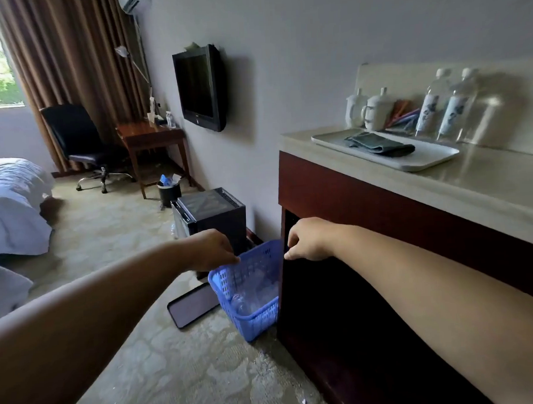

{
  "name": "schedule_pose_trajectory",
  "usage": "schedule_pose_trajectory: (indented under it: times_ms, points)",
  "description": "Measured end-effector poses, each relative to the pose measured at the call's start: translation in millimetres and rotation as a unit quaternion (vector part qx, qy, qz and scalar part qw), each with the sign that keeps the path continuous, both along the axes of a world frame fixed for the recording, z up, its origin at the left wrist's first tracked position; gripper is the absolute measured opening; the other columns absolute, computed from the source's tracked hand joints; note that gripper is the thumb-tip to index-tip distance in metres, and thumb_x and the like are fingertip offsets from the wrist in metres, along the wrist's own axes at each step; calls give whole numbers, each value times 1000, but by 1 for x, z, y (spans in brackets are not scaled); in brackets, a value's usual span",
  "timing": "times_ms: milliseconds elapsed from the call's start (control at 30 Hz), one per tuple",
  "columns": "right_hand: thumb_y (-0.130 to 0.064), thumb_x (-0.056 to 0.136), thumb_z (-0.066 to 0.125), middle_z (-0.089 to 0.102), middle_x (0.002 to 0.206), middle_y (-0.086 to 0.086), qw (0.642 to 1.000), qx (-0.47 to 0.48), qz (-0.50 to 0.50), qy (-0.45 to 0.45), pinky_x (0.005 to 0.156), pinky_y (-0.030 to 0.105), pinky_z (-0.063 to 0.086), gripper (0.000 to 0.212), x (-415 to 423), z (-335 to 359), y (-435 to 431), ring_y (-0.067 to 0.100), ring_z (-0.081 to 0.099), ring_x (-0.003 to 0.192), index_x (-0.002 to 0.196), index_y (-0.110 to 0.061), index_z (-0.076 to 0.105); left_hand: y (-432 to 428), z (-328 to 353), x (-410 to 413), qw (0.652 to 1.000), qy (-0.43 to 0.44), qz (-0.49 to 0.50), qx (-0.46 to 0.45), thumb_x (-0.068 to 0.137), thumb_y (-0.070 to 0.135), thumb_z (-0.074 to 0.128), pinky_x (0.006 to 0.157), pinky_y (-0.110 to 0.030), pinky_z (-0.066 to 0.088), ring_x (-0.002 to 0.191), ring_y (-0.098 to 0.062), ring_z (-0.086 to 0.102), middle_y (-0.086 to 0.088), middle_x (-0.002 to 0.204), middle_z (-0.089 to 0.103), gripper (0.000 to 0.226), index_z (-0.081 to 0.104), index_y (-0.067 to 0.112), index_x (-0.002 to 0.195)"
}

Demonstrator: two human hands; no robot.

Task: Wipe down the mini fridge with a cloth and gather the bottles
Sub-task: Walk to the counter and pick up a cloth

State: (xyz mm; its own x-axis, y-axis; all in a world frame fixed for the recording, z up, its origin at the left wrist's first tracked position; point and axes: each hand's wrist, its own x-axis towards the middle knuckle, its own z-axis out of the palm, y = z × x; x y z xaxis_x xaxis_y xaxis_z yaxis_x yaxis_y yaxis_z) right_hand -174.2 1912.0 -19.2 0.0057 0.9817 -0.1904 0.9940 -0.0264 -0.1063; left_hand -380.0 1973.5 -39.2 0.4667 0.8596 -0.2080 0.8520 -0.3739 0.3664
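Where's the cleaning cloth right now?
The dark cloth lies folded on the white tray on the counter, upper right, in front of the mugs.

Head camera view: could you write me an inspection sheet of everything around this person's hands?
Surface: patterned carpet; pale countertop.
Job's things: blue basket holding clear bottles; black mini fridge on the floor behind; dark cloth on white tray.
Clutter: lidded cups, two bottles, black tray on floor.
Grippers: left hand and right hand at the basket's rim; grip unclear.
Cables: nothing seen.
Surroundings: bed, desk, chair, wall television.
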Motion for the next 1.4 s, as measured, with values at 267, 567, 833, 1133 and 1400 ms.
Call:
schedule_pose_trajectory:
  times_ms: [267, 567, 833, 1133, 1400]
  points:
    - [-40, 84, 64, 67, 114, 6, 1000, 9, -15, 7, 91, 31, 50, 38, 64, 18, 54, 24, 61, 105, 111, -13, 68, 67, 22, 90, 998, -4, -51, 34, 87, 35, 59, 84, -26, 46, 100, -21, 60, -6, 109, 66, 33, 68, 10, 107]
    - [-36, 84, 65, 68, 108, 2, 988, 142, -26, 59, 80, 23, 45, 28, 109, 82, 106, 16, 60, 93, 106, -18, 69, 150, 81, 165, 987, -94, -86, 100, 83, 35, 66, 75, -27, 49, 80, -16, 61, -5, 97, 69, 32, 71, 10, 102]
    - [-37, 82, 67, 65, 98, -1, 967, 200, -158, 25, 81, 27, 48, 26, 171, 116, 135, 17, 59, 90, 98, -17, 70, 209, 115, 251, 968, -148, -179, 97, 82, 27, 69, 63, -25, 48, 69, -21, 63, -10, 84, 69, 24, 70, 5, 93]
    - [-28, 85, 56, 65, 102, 6, 901, 190, -386, -54, 69, 26, 43, 23, 221, 98, 135, 25, 58, 86, 99, -13, 66, 238, 126, 334, 925, -193, -266, 191, 84, 28, 62, 75, -29, 43, 87, -20, 57, -7, 101, 67, 24, 71, 10, 96]
    - [-54, 80, 61, 61, 114, 5, 901, 128, -405, -87, 81, 32, 47, 50, 223, 89, 125, 27, 57, 104, 114, -17, 59, 239, 112, 383, 919, -136, -335, 157, 85, 39, 61, 85, -30, 40, 112, -27, 53, -11, 126, 57, 47, 59, 9, 121]
